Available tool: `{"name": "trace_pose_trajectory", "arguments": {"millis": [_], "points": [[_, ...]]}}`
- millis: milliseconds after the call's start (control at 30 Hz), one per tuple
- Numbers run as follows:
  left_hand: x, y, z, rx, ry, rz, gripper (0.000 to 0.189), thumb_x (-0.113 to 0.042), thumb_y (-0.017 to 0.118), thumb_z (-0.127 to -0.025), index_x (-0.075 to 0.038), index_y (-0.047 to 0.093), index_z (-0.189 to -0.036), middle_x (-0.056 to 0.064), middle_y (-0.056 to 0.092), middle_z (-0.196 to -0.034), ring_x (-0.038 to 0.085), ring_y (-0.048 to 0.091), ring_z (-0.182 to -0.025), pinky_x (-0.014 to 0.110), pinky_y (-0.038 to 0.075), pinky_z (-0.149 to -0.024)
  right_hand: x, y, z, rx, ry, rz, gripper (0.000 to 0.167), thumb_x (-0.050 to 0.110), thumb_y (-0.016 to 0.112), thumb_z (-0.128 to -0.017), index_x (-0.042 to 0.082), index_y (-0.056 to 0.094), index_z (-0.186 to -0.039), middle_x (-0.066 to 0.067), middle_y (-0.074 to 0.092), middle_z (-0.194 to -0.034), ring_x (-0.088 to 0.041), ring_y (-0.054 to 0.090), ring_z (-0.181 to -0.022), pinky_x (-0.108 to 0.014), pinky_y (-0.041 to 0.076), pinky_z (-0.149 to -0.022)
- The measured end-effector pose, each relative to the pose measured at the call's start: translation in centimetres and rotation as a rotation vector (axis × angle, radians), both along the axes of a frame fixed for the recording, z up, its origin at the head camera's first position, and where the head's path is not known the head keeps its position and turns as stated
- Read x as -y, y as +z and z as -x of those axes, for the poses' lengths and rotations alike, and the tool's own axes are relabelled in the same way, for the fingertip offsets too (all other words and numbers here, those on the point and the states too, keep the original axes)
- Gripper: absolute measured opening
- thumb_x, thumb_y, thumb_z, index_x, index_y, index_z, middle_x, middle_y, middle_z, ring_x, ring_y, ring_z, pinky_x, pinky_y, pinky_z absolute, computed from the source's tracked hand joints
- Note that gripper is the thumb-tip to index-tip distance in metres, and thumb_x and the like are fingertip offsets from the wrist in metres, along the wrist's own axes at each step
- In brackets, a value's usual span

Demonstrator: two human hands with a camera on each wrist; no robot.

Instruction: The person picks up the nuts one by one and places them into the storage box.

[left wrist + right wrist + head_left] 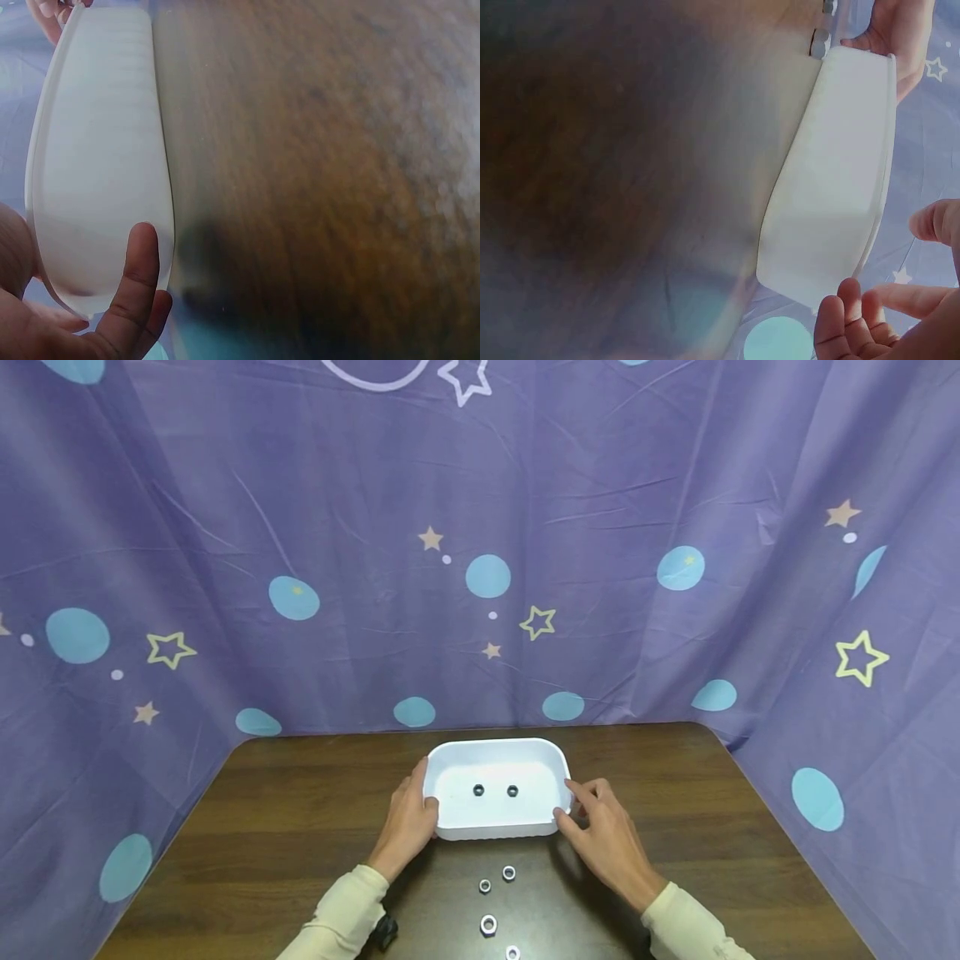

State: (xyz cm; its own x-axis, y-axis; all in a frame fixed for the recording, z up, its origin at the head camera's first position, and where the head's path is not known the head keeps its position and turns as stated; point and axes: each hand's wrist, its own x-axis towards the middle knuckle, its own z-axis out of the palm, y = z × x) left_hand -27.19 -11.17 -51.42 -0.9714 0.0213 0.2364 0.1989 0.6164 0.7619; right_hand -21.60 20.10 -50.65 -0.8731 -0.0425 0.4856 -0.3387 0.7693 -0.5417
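Note:
A white rectangular tray (498, 828) with rounded corners sits on the wooden table, and two dark hex nuts (478, 790) (513, 791) lie inside it. My left hand (407, 818) grips the tray's left end, thumb over the rim and fingers along the outer wall, as the left wrist view also shows. At the opposite end, my right hand (603, 835) is around the right corner with fingertips right at the rim. In the right wrist view its thumb (934, 221) stands apart from the tray, while the fingers (847, 300) are loosely bent by the end wall.
Several silver hex nuts (488, 925) lie scattered on the table (300, 793) in front of the tray. A small black object (385, 933) shows under the left sleeve. Behind and beside the table hangs a purple curtain (375, 635) with stars and blue dots.

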Motion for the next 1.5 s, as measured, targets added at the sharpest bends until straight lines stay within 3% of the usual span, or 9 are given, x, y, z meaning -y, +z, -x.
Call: {"name": "trace_pose_trajectory", "arguments": {"millis": [233,533,900,1167,1400,1500], "points": [[0.0,-0.1,0.0,0.021,0.008,-0.012,0.073,0.008,0.049,-0.094,0.007,0.037,-0.166,0.039,0.06,-0.132,0.03,0.062,-0.08,0.029,0.054,-0.042,0.1,-0.1,-0.7,-0.044,0.04,-0.024,0.044,0.018,0.091,-0.09,0.003,0.08,-0.13,-0.002,0.06,-0.099,-0.009,0.06,-0.082,-0.029,0.053,-0.07],[0.1,-0.2,-0.1,0.013,0.004,-0.017,0.073,0.009,0.049,-0.093,0.008,0.037,-0.165,0.039,0.06,-0.133,0.032,0.064,-0.082,0.029,0.054,-0.042,-0.1,-0.5,-1.3,-0.132,0.074,-0.044,0.042,0.018,0.096,-0.085,0.004,0.083,-0.123,-0.003,0.06,-0.097,-0.014,0.061,-0.077,-0.025,0.048,-0.063],[0.0,-0.3,0.1,0.009,0.003,-0.01,0.073,0.008,0.05,-0.093,0.008,0.038,-0.165,0.037,0.062,-0.127,0.025,0.061,-0.075,0.029,0.053,-0.044,0.1,-0.5,-2.1,-0.099,0.114,-0.028,0.043,0.018,0.097,-0.084,0.009,0.084,-0.123,-0.001,0.061,-0.101,-0.015,0.067,-0.08,-0.025,0.052,-0.066],[0.1,-0.2,0.1,0.007,0.0,-0.003,0.074,0.009,0.051,-0.092,0.008,0.038,-0.165,0.038,0.062,-0.128,0.026,0.062,-0.076,0.03,0.054,-0.047,0.4,-0.8,-2.9,-0.127,0.153,-0.023,0.045,0.015,0.098,-0.081,0.008,0.084,-0.123,-0.001,0.062,-0.101,-0.014,0.067,-0.08,-0.024,0.054,-0.068],[0.0,-0.1,0.1,0.017,0.003,0.002,0.074,0.008,0.05,-0.093,0.008,0.037,-0.165,0.038,0.061,-0.128,0.025,0.061,-0.074,0.031,0.054,-0.048,0.7,-1.0,-3.2,-0.137,0.168,-0.027,0.046,0.015,0.099,-0.08,0.012,0.084,-0.123,0.011,0.06,-0.103,-0.01,0.065,-0.08,-0.022,0.051,-0.067],[0.0,-0.1,0.1,0.015,0.0,-0.001,0.074,0.008,0.05,-0.093,0.008,0.037,-0.165,0.039,0.061,-0.128,0.023,0.061,-0.071,0.031,0.054,-0.048,0.8,-1.0,-3.4,-0.145,0.179,-0.026,0.046,0.014,0.099,-0.08,0.012,0.084,-0.123,0.009,0.062,-0.103,-0.01,0.066,-0.079,-0.022,0.052,-0.067]]}}
